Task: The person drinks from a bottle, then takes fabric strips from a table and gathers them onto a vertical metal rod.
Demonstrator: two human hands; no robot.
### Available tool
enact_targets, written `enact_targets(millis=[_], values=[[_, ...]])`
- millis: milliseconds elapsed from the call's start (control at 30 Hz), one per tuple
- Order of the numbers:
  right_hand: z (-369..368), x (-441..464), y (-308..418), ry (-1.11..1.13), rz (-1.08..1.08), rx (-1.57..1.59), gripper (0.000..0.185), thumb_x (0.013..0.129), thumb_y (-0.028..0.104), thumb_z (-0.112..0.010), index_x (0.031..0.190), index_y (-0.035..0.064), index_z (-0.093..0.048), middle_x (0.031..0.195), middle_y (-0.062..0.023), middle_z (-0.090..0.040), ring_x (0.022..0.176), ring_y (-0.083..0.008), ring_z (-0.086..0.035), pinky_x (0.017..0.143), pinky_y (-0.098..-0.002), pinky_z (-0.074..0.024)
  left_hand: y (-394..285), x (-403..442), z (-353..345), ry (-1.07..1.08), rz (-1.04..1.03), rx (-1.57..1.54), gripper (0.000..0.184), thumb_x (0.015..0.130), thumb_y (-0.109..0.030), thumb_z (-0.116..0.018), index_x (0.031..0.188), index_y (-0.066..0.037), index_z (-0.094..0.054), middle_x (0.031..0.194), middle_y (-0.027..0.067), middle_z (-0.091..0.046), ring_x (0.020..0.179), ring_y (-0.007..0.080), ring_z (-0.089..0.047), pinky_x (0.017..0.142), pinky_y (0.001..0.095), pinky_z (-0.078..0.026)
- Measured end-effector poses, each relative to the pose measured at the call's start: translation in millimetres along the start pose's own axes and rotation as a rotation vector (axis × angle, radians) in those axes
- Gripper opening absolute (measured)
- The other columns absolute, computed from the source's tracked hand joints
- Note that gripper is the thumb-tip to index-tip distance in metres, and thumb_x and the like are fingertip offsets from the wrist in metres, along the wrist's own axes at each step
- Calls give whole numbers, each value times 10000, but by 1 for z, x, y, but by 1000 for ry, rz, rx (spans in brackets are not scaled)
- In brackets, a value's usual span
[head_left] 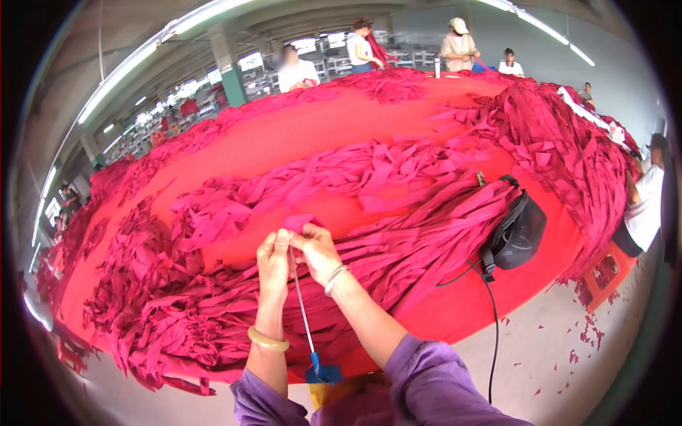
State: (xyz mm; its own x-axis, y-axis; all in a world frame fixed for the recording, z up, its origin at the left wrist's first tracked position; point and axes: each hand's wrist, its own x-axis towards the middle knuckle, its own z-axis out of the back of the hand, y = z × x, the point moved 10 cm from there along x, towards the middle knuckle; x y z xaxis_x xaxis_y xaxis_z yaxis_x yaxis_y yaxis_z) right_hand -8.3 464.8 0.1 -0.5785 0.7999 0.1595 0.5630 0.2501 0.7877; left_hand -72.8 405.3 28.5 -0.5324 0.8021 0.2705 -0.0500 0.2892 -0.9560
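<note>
My left hand (272,264) and my right hand (318,254) meet over the near side of the table, fingers pinched together. Between them is a magenta fabric strip (299,221), its end showing above my fingertips. A thin metal rod (304,310) rises from a blue-taped base (323,373) at the table's near edge to my fingers. Its upper tip is hidden by the hands. Long loose fabric strips (398,245) lie in a bundle right of my hands, and a tangled heap of them (163,312) lies to the left.
A black waist bag (521,231) sits on the red-covered table (462,319) at right, with a black cable (495,326) hanging over the edge. More strips are heaped at the far right (547,135). Several people stand around the table. A red stool (607,277) is at right.
</note>
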Motion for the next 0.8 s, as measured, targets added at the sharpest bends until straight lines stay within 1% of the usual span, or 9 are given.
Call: enact_targets(millis=[133,200,333,400,433,500,600,700,800], values=[[4,-8,-5,-7,6,59,63,799,131,-582,779,72,-593,636,5,-562,519,-64,-491,425,-184,-354,10,-9,1,-14,4,-131,249,885,-232,-460,662,-121,-468,476,-64,-377,372,22,-317,330,187,-233],[5,-13,-3,-28,39,52,101,809,133,-572,745,56,-572,582,-2,-537,455,-58,-457,396,-179,-344,18,-12,6,-36,17,-143,196,870,-243,-480,709,-130,-485,476,-40,-425,371,47,-396,317,179,-260],[4,-22,-7,5,-103,110,174,827,207,-558,738,58,-551,582,6,-523,464,-71,-491,402,-178,-380,23,-15,10,47,57,-105,170,859,-240,-495,742,-118,-499,515,-28,-460,383,74,-423,321,189,-304],[5,-21,-8,12,-121,103,233,843,258,-532,710,67,-536,561,15,-490,458,-70,-470,397,-185,-375,26,-11,8,141,146,-38,206,854,-278,-497,743,-106,-501,512,-18,-454,404,80,-442,321,192,-314],[6,-19,-6,4,-77,25,228,844,254,-531,710,70,-538,564,13,-487,457,-68,-455,393,-190,-368,23,-7,10,135,160,37,253,853,-329,-490,757,-95,-492,509,-8,-447,404,85,-447,320,198,-328],[5,-16,-2,-35,-24,-101,231,846,227,-526,676,71,-516,564,6,-469,465,-64,-423,384,-204,-352,7,-3,11,40,145,116,309,892,-336,-402,756,-72,-486,469,-10,-428,361,67,-393,315,194,-310],[7,-15,-2,-64,16,-189,259,844,183,-521,622,67,-455,546,4,-451,444,-69,-420,371,-209,-349,7,3,6,66,59,129,253,894,-268,-427,711,-93,-436,480,-17,-423,357,56,-389,303,193,-300],[5,-25,2,-31,84,-238,258,847,180,-512,621,64,-465,544,4,-453,434,-72,-418,365,-209,-353,5,-12,5,70,12,101,245,893,-227,-431,685,-97,-412,480,-19,-423,355,48,-384,299,184,-279],[6,-41,-13,89,-77,-235,286,850,245,-516,642,49,-498,547,2,-460,453,-75,-431,372,-201,-371,11,-34,7,104,21,88,246,893,-201,-423,675,-87,-435,466,-15,-418,349,51,-372,307,180,-268]])
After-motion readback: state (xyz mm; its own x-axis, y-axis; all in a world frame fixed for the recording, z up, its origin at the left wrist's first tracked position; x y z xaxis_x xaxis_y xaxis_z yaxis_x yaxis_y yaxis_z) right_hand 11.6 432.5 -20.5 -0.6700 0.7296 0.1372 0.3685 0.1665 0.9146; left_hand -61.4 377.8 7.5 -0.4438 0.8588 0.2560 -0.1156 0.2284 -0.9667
